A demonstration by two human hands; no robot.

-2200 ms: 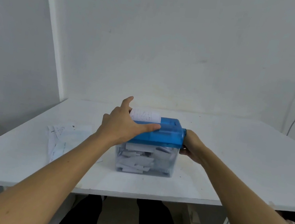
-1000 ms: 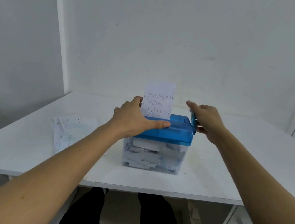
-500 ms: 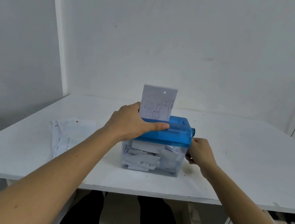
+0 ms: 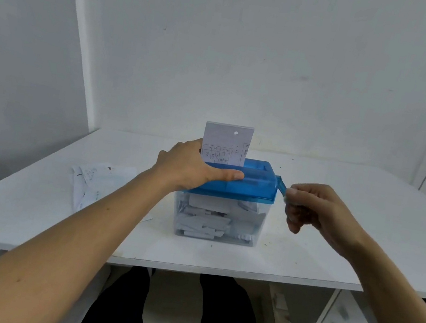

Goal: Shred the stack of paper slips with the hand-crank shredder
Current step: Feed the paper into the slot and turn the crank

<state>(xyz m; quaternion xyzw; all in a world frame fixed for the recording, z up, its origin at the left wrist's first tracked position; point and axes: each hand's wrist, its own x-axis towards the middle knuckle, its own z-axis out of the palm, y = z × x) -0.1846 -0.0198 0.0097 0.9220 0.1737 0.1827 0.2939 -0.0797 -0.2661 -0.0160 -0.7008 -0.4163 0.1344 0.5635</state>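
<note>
Evidently cranking: left hand (image 4: 190, 170) presses flat on the shredder lid (image 4: 255, 189); right hand (image 4: 318, 215), at three o'clock, pinches the crank (image 4: 282, 185). Next, steady turns should draw the paper slip (image 4: 226, 141) down.

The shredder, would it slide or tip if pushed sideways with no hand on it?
Probably light: the shredder is a clear plastic bin holding only paper strips, so it would likely slide on the smooth table. It may tip too; the left hand presses its lid down.

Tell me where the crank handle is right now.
In the head view, the crank handle sticks out from the right end of the blue shredder lid, pinched by the right hand.
</note>
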